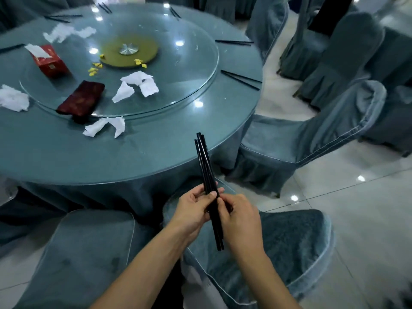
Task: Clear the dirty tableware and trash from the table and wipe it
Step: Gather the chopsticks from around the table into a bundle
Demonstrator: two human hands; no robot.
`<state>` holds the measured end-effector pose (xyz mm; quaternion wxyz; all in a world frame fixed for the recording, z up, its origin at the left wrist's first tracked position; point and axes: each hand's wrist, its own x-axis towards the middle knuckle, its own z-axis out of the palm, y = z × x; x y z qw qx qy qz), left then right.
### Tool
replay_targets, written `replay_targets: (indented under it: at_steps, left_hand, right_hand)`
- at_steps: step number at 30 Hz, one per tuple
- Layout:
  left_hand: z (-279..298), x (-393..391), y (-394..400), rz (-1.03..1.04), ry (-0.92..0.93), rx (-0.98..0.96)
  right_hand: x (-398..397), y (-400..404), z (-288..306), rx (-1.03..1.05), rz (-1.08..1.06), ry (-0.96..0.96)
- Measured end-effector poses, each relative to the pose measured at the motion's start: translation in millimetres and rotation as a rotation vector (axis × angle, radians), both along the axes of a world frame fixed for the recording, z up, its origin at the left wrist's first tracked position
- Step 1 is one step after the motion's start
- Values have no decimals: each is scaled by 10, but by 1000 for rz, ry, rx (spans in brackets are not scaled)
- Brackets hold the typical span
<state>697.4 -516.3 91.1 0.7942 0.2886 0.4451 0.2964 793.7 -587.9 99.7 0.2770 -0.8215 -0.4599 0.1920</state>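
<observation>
Gripping a bundle of black chopsticks [208, 175], both hands met just off the near edge of the round table [156, 148], which served as the landmark. On the table's far left lay a crumpled white napkin [13, 98], and beside it, on the glass turntable [189, 70], stood a red tissue box [50, 61]. A dark red cloth [81, 100] rested at the turntable's near rim, with torn napkin pieces [138, 85] to its right and further pieces [104, 127] on the table just below that rim. Yellow scraps [94, 69] lay near the turntable's hub. The left hand [194, 210] curled its fingers and thumb around the bundle's middle; the right hand [239, 219] pinched the same bundle just beside it. Two loose chopstick pairs [240, 79] lay at the table's right edge. Covered chairs [301, 139] stood to the table's right.
</observation>
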Motion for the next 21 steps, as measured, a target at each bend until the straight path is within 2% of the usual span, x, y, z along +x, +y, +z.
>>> replay_targets:
  at_steps: [2,5,7,12,16,21]
  left_hand:
    - [53,239,-378,-4,0,21]
    - [106,607,-979,-14,10,35]
    - [109,850,-1338,-26,24,26]
    - [173,1414,-1929,-51,53,2]
    - [240,1807,-2121,-35,67,-11]
    - [232,2293,-2087,-47,91,4]
  right_hand:
    - [231,-382,30,19,14,13]
    - [617,-967,80,84,-65,168]
    - [853,-1319,122,81,-73,174]
    - [1333,-1938,215,99,-8,-28]
    - [1666,-2123,148,140,1,-231]
    - [2197,-2208,53,137,39,-10]
